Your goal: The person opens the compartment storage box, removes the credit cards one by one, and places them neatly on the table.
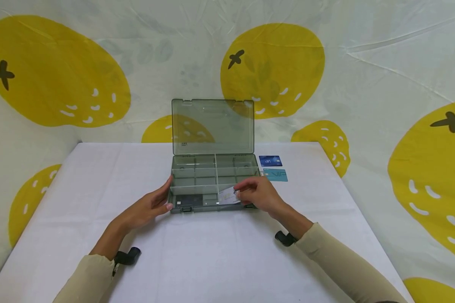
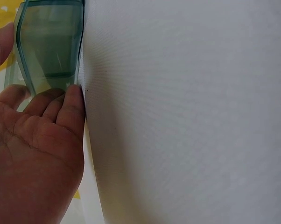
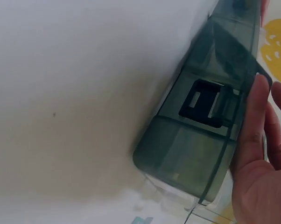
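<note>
A smoky, see-through compartment box lies with its lid raised. My left hand rests against the box's left side, thumb near the front corner; in the left wrist view its fingers touch the wall. My right hand pinches a white card by its right part, tilted over the front right compartment. That card's lower edge reaches into the compartment. A dark card lies in the front left compartment. In the right wrist view, the pinched card shows as a dark corner beside the fingertips.
To the right of the box lie a dark blue card and a teal card, both marked VIP. A white cloth covers the table. Behind it hangs a pale curtain printed with yellow fruit.
</note>
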Demonstrator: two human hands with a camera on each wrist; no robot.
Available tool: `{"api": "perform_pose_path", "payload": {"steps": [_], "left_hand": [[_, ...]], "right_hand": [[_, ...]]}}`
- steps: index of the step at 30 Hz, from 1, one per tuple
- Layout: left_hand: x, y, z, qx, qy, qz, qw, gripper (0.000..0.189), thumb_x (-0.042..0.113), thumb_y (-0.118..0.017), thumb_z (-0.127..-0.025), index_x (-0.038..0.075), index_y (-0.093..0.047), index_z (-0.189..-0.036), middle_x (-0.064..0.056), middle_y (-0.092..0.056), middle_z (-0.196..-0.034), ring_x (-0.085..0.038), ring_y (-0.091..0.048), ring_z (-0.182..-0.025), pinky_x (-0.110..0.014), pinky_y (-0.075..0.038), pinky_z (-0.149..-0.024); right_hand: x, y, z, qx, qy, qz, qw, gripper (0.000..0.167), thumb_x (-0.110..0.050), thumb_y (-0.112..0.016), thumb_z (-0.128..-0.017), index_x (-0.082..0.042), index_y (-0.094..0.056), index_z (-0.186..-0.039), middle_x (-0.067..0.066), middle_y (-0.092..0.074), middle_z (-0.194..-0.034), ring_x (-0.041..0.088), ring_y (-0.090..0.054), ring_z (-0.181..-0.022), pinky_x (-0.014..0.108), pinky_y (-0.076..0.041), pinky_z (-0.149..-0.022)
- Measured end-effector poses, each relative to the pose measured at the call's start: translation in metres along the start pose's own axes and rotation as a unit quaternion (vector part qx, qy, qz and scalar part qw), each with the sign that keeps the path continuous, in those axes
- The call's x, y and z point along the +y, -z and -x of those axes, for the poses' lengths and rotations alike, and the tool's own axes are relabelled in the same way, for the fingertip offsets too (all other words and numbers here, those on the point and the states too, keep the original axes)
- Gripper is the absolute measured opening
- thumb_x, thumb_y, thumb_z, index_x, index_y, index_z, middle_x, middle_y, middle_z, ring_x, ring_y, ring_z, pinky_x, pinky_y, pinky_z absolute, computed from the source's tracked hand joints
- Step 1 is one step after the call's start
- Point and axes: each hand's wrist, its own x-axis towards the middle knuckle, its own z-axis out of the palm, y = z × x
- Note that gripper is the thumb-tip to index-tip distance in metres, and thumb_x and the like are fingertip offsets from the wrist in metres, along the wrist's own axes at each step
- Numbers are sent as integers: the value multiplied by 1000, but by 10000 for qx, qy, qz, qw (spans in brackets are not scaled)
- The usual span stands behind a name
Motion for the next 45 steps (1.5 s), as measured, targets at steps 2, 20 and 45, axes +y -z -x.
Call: {"api": "perform_pose_path", "payload": {"steps": [2,20,45], "left_hand": [[-1,0,0,-17,-60,39,10000,94,22,-68,-106,17,-1,-172,-1,4,-181,-39,-10,-167,-5,-22,-120],[-2,0,-1,-6,-27,93,10000,96,22,-70,-105,17,-1,-172,1,4,-181,-37,-11,-167,-40,-25,-125],[0,-1,1,-21,-102,99,9999,94,22,-68,-106,17,-1,-172,-2,4,-181,-36,-8,-167,0,-21,-115]], "right_hand": [[0,1,0,-31,30,88,10000,22,-5,-79,-94,-7,-80,-116,13,-79,-116,24,-78,-85,37,-69,-80],[9,53,11,325,156,3,9994,25,-6,-75,-98,-5,-78,-123,19,-73,-130,26,-77,-94,41,-68,-88],[59,139,28,1099,-641,-477,9907,46,-17,-76,-101,1,-64,-142,8,-78,-125,21,-78,-104,30,-66,-89]]}}
